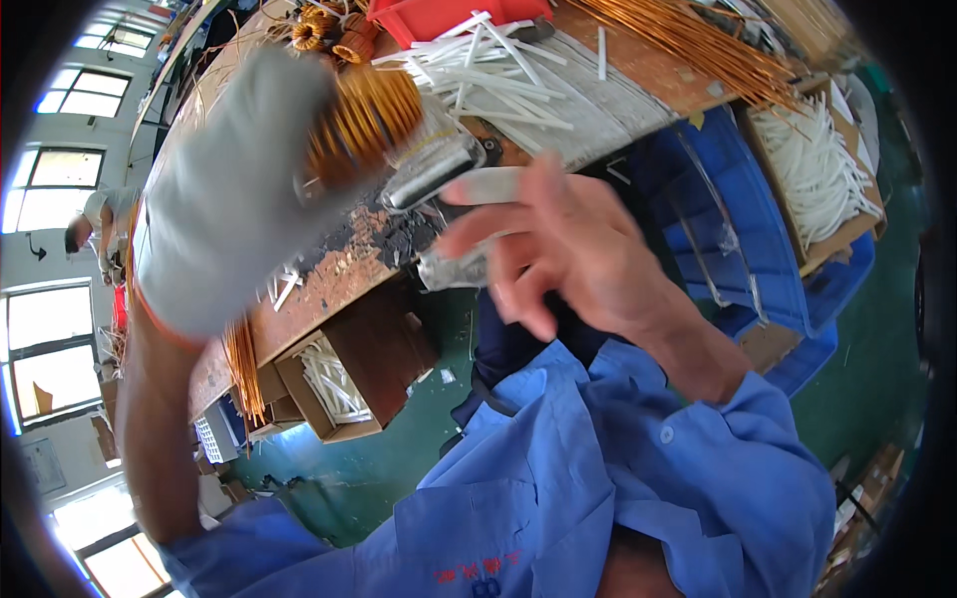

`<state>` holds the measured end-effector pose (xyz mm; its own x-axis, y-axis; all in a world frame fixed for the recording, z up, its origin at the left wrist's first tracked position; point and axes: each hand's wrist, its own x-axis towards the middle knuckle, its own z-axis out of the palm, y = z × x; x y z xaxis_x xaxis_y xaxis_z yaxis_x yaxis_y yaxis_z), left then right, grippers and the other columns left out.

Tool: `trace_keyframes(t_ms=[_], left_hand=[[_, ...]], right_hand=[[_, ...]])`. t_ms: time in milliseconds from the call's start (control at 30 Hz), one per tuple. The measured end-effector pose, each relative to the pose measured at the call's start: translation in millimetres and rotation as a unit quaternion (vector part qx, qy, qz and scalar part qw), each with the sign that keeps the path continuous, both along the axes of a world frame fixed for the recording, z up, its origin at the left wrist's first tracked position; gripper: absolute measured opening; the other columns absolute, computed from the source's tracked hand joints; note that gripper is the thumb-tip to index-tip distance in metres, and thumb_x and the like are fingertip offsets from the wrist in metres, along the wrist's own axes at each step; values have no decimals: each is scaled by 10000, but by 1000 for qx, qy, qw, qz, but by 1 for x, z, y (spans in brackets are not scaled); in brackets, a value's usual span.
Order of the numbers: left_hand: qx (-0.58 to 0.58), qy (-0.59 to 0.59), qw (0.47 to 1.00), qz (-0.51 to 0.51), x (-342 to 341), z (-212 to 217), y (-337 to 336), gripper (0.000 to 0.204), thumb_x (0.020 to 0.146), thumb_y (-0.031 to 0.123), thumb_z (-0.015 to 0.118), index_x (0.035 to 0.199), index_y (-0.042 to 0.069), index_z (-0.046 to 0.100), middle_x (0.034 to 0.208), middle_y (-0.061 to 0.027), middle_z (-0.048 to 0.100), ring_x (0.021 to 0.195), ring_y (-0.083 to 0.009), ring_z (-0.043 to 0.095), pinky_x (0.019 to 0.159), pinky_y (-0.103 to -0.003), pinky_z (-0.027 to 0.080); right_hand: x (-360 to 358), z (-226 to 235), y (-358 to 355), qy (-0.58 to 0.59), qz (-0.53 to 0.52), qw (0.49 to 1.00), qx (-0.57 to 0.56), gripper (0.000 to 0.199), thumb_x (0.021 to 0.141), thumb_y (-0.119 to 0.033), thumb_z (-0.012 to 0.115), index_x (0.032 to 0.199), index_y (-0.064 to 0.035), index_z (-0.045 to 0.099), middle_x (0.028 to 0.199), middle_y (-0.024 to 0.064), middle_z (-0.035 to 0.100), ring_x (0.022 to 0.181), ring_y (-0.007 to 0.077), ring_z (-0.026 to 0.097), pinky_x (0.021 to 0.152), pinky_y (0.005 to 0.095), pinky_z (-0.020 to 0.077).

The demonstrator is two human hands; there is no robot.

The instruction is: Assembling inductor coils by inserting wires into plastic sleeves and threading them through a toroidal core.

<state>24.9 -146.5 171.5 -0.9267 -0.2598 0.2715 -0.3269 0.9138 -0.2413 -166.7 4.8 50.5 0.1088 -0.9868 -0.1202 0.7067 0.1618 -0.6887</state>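
My left hand (pixel 234 184), in a pale grey glove, is smeared by motion at the left side of a coil (pixel 371 115) wound with thick copper wire. Its fingers cannot be made out, so its grip on the coil is unclear. A clamp-like metal fixture (pixel 434 179) with clear plastic wrapping sits beside the coil at the bench edge. Close to that fixture is my right hand (pixel 573 244), bare, with its fingers apart and partly bent. A white band (pixel 488 185) lies along one finger, seemingly a wrap. No held object shows in this hand.
White tubes (pixel 488 75) lie piled on the workbench (pixel 638 100), near a red bin (pixel 454 15) and copper rods (pixel 688 45). Small wound rings (pixel 329 35) sit at the back. Boxes of tubes stand below (pixel 334 384) and right (pixel 812 169), near a blue plastic chair (pixel 733 229).
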Motion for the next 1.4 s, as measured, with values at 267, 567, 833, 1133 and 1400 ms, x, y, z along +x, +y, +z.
trace_keyframes(t_ms=[267, 567, 833, 1133, 1400], left_hand=[[409, 129, 888, 168, 69, -67, 122, 897, 668, 60, 984, 1430, -1, 515, 1260, -127, 658, 1031, -245, 718, 944, -382, 594], [522, 290, 782, 179, 28, -112, 51, 449, 842, 144, 875, 1225, -10, 698, 1069, -77, 768, 989, -131, 716, 885, -314, 575], [539, 199, 799, 179, 22, -109, 47, 520, 828, 112, 880, 1277, -56, 680, 1140, -121, 783, 1019, -141, 732, 915, -309, 582], [537, 191, 794, 210, 22, -111, 44, 545, 838, 92, 891, 1317, -41, 668, 1132, -84, 772, 1001, -132, 720, 907, -308, 586], [560, 231, 780, 157, 18, -115, 46, 553, 839, 50, 875, 1332, -52, 646, 1184, -108, 757, 1044, -152, 715, 954, -320, 583]], right_hand=[[52, -36, 35, 206, -5, 967, -147, 415, 964, -169, 780, 1239, 62, 573, 1100, 155, 690, 879, 257, 699, 724, 355, 579], [25, -51, 29, 414, -312, 839, -164, 303, 1012, -46, 684, 1310, 7, 670, 933, 41, 630, 728, 60, 597, 587, 235, 476], [40, -167, 70, 201, -266, 933, 140, 375, 1069, -105, 629, 1435, -26, 609, 778, 3, 642, 557, 19, 524, 482, 201, 428], [123, -74, 118, 327, -28, 863, -383, 410, 887, -140, 699, 1279, -27, 660, 805, 154, 661, 748, 341, 719, 628, 459, 558], [65, -182, 82, 692, 12, 716, -89, 667, 968, -176, 681, 1575, -44, 440, 787, 145, 739, 629, 350, 725, 573, 517, 567]])
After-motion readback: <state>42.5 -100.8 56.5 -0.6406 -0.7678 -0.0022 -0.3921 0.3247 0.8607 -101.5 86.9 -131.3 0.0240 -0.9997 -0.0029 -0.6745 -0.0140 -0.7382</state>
